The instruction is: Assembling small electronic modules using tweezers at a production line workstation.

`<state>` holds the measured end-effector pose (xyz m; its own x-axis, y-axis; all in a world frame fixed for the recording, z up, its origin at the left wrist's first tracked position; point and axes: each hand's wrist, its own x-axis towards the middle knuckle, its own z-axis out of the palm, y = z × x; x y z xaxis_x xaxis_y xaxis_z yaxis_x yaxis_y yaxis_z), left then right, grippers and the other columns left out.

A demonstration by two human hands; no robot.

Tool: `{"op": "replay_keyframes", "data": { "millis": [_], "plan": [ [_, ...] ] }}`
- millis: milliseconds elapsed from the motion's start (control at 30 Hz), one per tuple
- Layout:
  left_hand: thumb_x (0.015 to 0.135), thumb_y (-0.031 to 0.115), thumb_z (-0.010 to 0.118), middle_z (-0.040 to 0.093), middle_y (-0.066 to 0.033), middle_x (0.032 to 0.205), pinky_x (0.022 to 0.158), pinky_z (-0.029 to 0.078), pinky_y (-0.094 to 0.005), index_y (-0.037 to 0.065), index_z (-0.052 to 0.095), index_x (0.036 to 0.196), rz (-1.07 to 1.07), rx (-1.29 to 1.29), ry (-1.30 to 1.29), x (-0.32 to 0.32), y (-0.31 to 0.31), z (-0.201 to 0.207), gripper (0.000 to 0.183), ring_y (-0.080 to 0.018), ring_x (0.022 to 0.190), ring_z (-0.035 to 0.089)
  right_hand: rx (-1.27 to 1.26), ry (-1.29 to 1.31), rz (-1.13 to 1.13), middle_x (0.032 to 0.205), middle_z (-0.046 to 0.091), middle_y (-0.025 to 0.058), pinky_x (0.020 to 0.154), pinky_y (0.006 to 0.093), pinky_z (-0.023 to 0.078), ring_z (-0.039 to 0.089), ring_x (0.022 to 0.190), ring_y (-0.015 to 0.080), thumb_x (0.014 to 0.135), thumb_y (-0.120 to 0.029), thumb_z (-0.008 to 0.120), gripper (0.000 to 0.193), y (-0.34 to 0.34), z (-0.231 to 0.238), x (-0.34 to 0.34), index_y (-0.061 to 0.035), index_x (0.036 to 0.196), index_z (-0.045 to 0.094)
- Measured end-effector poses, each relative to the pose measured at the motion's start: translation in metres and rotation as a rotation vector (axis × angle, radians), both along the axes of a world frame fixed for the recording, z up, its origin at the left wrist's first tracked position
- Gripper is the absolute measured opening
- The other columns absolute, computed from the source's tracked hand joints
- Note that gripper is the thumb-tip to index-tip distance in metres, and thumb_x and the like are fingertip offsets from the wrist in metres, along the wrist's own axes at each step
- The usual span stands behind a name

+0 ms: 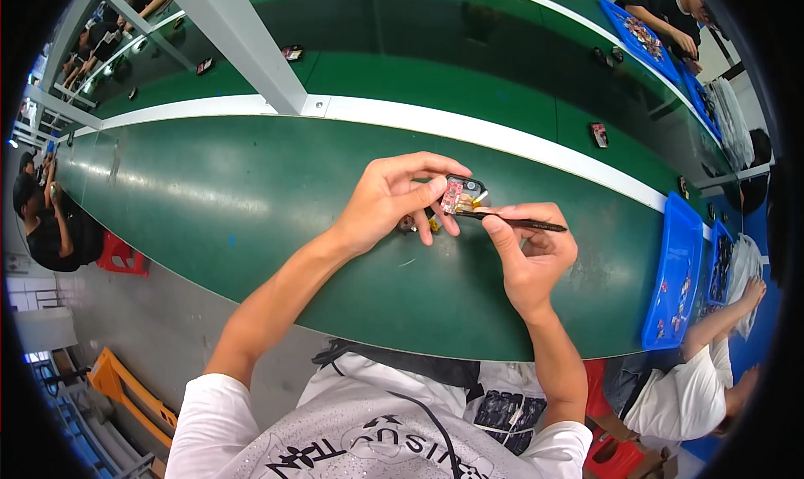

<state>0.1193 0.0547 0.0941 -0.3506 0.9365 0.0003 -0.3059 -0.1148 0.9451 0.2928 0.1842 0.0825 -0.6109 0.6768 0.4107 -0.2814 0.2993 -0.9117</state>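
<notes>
My left hand (398, 193) is closed on the edge of a small black device housing (473, 182), held above the green worktable. Its open side faces me, with a red circuit board (453, 196) and a small yellow and white part inside. Between the thumb and fingers of my right hand (536, 249) are thin black tweezers (528, 223). Their tip reaches the lower edge of the board; whether it grips anything is too small to tell. Beneath my left fingers lies another small dark part (407, 224), partly hidden.
A blue tray (672, 270) with several small parts stands at the table's right end. Beyond the white rail (402, 115) runs a green conveyor (469, 77) carrying several small devices. A grey post (243, 43) rises at the far left. Co-workers sit at both sides.
</notes>
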Motion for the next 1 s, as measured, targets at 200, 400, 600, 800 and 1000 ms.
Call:
{"op": "replay_keyframes", "data": {
  "millis": [200,400,600,800,1000],
  "plan": [
    [0.105,0.019,0.058,0.072,-0.0185,0.102,0.050,0.059,-0.0256,-0.007,0.063,0.125,0.000,-0.021,-0.004,-0.0004,-0.0011,-0.0021,0.034,-0.0226,0.074,0.075,0.120,0.011,-0.022,0.088,0.076,0.0087,0.050,0.0172,0.039,0.054,0.056,0.0024,0.081,0.004,0.083,0.015,-0.0021,-0.0031,-0.0004,0.0013,0.091,0.072],
    [0.104,0.019,0.059,0.072,-0.0168,0.099,0.049,0.058,-0.0259,-0.006,0.065,0.122,0.040,-0.034,0.027,0.0041,-0.0007,-0.0004,0.032,-0.0216,0.072,0.075,0.105,0.024,-0.049,0.090,0.077,0.0101,0.052,0.0170,0.042,0.058,0.059,0.0034,0.081,0.004,0.083,0.017,-0.0025,-0.0036,0.0035,0.0013,0.093,0.071],
    [0.104,0.018,0.060,0.072,-0.0162,0.098,0.049,0.058,-0.0262,-0.006,0.065,0.122,0.046,-0.026,0.042,0.0050,0.0005,0.0014,0.031,-0.0215,0.071,0.074,0.163,0.041,-0.065,0.090,0.078,0.0119,0.051,0.0174,0.042,0.061,0.060,0.0041,0.081,0.005,0.083,0.018,-0.0015,-0.0054,0.0027,0.0001,0.093,0.070],
    [0.104,0.016,0.059,0.072,-0.0162,0.098,0.048,0.057,-0.0261,-0.007,0.066,0.121,0.047,-0.016,0.029,0.0056,0.0011,0.0005,0.030,-0.0213,0.070,0.074,0.336,0.083,-0.065,0.086,0.078,0.0150,0.044,0.0184,0.040,0.061,0.054,0.0059,0.078,0.006,0.084,0.019,-0.0014,-0.0034,-0.0005,-0.0016,0.089,0.070],
    [0.103,0.015,0.059,0.072,-0.0162,0.099,0.047,0.057,-0.0257,-0.007,0.066,0.121,0.060,-0.011,0.018,0.0081,0.0011,-0.0007,0.029,-0.0208,0.069,0.074,0.409,0.108,-0.059,0.084,0.078,0.0151,0.040,0.0192,0.039,0.063,0.052,0.0080,0.077,0.006,0.084,0.019,-0.0023,-0.0031,-0.0025,-0.0031,0.086,0.071]
  ]
}}
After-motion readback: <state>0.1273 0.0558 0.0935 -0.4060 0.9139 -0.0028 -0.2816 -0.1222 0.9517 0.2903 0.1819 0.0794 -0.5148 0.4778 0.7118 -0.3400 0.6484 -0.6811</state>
